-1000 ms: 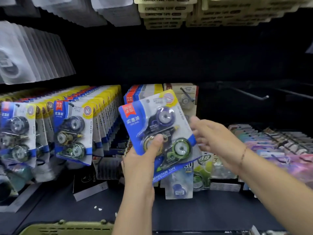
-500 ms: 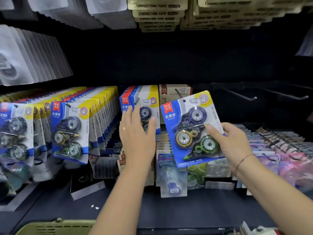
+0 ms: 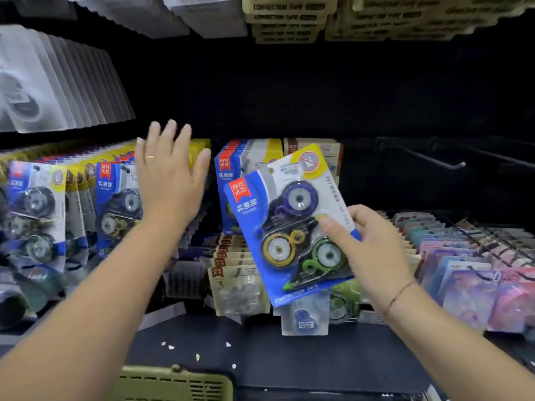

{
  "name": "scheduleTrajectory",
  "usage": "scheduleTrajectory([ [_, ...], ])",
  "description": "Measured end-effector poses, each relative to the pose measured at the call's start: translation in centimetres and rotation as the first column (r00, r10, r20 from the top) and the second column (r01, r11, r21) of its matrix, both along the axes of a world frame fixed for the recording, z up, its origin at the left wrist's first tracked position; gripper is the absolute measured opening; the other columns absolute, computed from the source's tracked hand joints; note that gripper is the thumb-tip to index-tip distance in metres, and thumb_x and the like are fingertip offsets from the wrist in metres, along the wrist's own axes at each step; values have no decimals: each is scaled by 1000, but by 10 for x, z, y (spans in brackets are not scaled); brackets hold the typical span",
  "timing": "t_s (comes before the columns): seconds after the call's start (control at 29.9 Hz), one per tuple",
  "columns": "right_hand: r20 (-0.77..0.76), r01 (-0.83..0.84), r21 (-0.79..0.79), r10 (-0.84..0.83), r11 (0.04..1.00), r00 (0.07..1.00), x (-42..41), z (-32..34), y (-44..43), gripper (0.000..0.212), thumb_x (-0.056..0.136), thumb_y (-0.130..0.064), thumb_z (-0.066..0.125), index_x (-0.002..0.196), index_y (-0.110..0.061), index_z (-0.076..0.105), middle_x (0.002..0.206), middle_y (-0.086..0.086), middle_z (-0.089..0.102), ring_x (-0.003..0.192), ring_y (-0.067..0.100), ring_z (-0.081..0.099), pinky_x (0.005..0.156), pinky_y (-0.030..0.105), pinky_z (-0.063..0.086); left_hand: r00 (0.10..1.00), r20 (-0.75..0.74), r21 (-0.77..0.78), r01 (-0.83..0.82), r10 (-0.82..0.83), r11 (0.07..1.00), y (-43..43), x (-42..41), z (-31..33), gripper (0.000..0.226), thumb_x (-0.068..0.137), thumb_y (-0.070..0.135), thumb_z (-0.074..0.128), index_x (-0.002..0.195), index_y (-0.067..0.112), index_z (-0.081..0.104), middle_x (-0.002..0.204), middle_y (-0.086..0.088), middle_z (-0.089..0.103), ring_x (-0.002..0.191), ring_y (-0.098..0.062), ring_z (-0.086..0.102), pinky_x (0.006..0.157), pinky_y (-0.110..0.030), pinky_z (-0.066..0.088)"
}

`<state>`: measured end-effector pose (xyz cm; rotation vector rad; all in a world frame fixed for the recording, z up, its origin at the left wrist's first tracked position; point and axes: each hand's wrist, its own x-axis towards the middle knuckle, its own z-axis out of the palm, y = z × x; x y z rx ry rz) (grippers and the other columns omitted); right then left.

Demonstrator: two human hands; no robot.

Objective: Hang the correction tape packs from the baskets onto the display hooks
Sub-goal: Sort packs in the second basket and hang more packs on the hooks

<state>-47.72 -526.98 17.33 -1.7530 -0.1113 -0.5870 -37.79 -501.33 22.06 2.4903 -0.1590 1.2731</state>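
Plainly, left of the tilted correction tape pack [image 3: 286, 224], the left hand [image 3: 170, 183] was spread flat with straight fingers before the hung packs [image 3: 115, 204]. The right hand [image 3: 373, 250] pinched that pack's right edge, thumb on its front; right of it jutted a bare hook [image 3: 434, 158].
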Motion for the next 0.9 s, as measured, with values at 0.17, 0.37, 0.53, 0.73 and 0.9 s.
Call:
scheduleTrajectory([
  [0.17, -15, -19, 7, 19, 1000, 1000, 25, 3, 37, 27, 89, -27, 69, 86, -2, 61, 85, 22, 67, 69, 28, 57, 67, 44, 51, 952, -230, 203, -155, 201, 967, 78, 12, 12, 56, 107, 43, 35, 140, 4, 57, 148, -23, 51, 144, -40, 35, 119, -54, 20],
  [0.37, -50, 14, 21, -13, 1000, 999, 41, -3, 53, 29, 90, -32, 68, 86, -5, 61, 87, 20, 67, 69, 23, 56, 63, 36, 47, 947, -316, 91, -25, 52, 996, 91, 10, 2, 47, 107, 37, 42, 129, 1, 63, 134, -22, 59, 127, -37, 51, 98, -48, 40],
  [0.53, -58, 62, 16, -61, 998, 996, 44, -9, 55, 32, 89, -32, 69, 88, 0, 61, 88, 21, 67, 73, 28, 58, 68, 41, 51, 945, -325, 38, -6, 18, 999, 88, 10, -3, 50, 107, 35, 41, 145, 3, 51, 147, -19, 50, 137, -35, 42, 106, -46, 36],
  [0.73, -127, 115, -49, -120, 992, 985, 73, -16, 62, 35, 91, -33, 66, 87, 1, 61, 79, 15, 65, 66, 16, 50, 53, 21, 37, 947, -322, 7, -7, 9, 1000, 85, 7, -5, 51, 107, 37, 41, 148, 7, 48, 150, -14, 47, 140, -29, 39, 105, -44, 37],
  [0.9, -283, 138, -231, -202, 963, 938, 122, -17, 70, 47, 92, -41, 61, 66, -11, 37, 66, 4, 39, 68, 24, 38, 53, 35, 22, 948, -317, -1, -21, 19, 1000, 84, 8, -8, 51, 108, 37, 40, 150, 9, 46, 151, -12, 45, 141, -27, 37, 103, -43, 39],
])
